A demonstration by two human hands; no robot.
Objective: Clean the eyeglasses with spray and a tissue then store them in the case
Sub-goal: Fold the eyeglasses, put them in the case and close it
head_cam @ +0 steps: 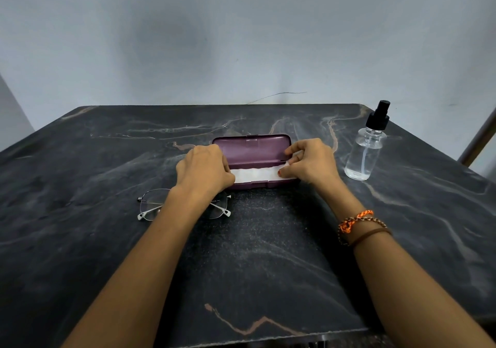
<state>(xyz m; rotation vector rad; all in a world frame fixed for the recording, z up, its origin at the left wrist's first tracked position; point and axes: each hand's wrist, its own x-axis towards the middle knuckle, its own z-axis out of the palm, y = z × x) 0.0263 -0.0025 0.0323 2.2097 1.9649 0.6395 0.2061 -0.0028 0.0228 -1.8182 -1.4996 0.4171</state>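
Eyeglasses point(185, 204) lie flat on the dark marble table point(268, 253), long axis left to right, partly hidden under the left forearm. Just beyond them the purple case point(252, 149) stands open, lid tilted back, a white tissue point(255, 174) spread along its tray. A spray bottle point(366, 146) stands upright well to the right. Left hand point(204, 169) and right hand point(311, 161) each pinch one tissue end, fingers curled.

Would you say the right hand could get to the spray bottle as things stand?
Probably yes: the spray bottle stands upright just right of the right hand, nothing between them, though that hand pinches the tissue.
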